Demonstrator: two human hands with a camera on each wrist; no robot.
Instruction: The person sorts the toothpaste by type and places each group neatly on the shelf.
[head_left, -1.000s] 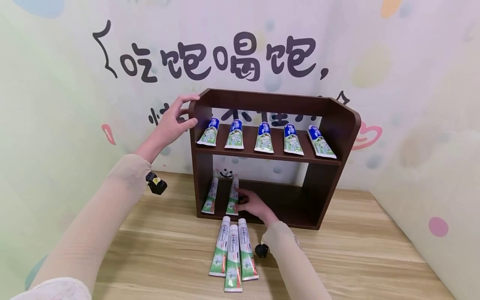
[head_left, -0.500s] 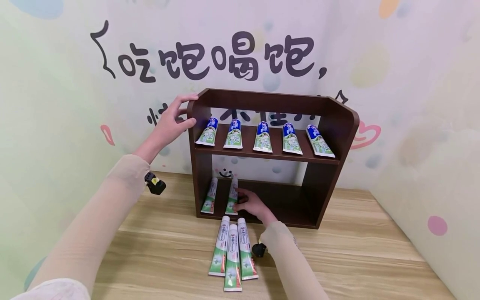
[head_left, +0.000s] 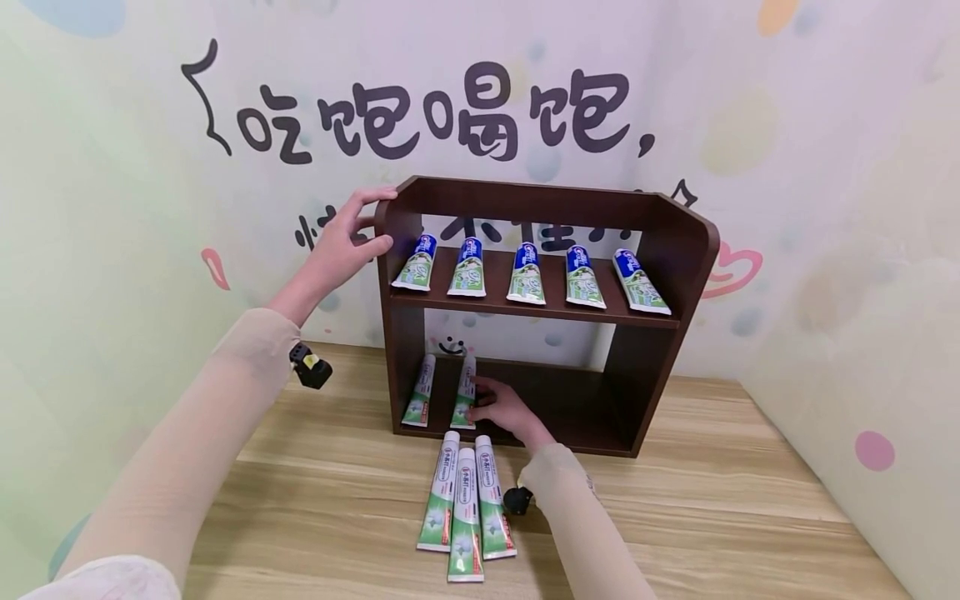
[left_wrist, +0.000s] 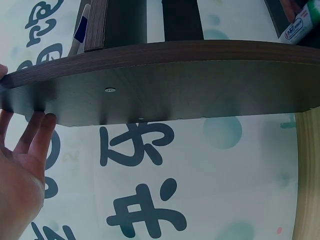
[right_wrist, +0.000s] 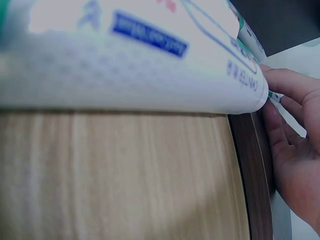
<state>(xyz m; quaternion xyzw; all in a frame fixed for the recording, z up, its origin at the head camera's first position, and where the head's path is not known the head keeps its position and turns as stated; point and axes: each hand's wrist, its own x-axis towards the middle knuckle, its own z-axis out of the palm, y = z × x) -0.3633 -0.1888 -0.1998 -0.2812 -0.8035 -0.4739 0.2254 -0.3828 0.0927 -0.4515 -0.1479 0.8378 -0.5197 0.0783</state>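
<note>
In the head view my left hand (head_left: 339, 250) rests on the upper left side of a dark brown two-tier shelf (head_left: 525, 198). Its fingers (left_wrist: 37, 132) lie against the outer side panel in the left wrist view. My right hand (head_left: 510, 410) reaches into the lower tier and pinches the edge of a green-and-white toothpaste tube (head_left: 464, 387), which lies cap end toward the back. Left of it lies a matching toothpaste tube (head_left: 420, 392). Three more such tubes (head_left: 467, 500) overlap on the table before the shelf; one fills much of the right wrist view.
Along the upper tier, several blue-and-green toothpaste tubes (head_left: 527, 275) lie spaced in a row. The shelf stands on a wood-grain table (head_left: 712, 500), close to a printed wall (head_left: 787, 167). A small black camera (head_left: 310, 367) is worn at the left wrist.
The head view shifts very slightly. Both hands and all the tubes stay essentially where they were.
</note>
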